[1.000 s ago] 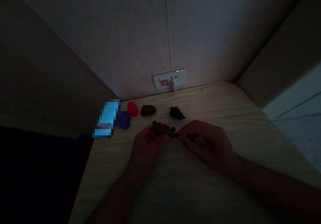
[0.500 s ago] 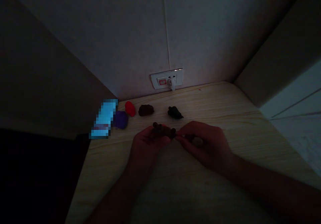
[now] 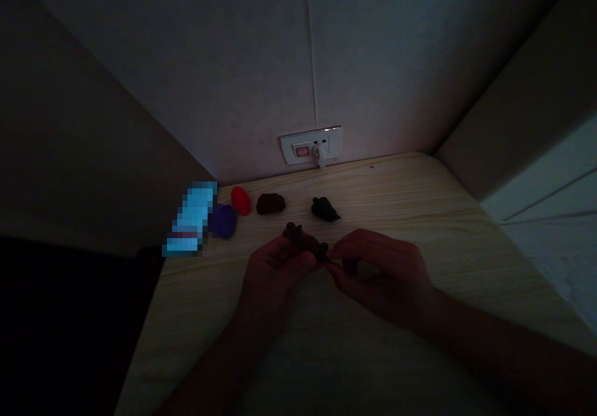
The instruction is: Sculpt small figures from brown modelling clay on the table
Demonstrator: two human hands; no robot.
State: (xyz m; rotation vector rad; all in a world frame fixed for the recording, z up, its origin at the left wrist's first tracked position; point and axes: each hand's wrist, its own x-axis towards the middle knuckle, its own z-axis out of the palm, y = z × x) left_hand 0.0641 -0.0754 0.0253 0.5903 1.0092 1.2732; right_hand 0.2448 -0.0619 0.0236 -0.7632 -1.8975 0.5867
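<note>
My left hand (image 3: 275, 273) is closed around a small dark brown clay figure (image 3: 308, 240), with rounded knobs at both ends, and the thumb lies along its near side. Thumb and forefinger of my right hand (image 3: 382, 273) pinch at the figure's right end; dim light hides exactly what the fingertips touch. Behind the hands, a black clay lump (image 3: 325, 209) with a pointed tip lies on the table. Left of it are a brown clay lump (image 3: 270, 203), a red clay lump (image 3: 240, 200) and a purple clay lump (image 3: 222, 221).
A bright, pixelated screen-like rectangle (image 3: 190, 219) stands at the wooden table's (image 3: 401, 186) left edge, beside the purple lump. At the back, a wall socket (image 3: 310, 145) with a white plug sits just above the tabletop. Walls close in on the left and right.
The figure has tilted slightly in my left hand, its left end higher and its right end lower. My right fingertips have shifted slightly downward with it. The lumps stay in place.
</note>
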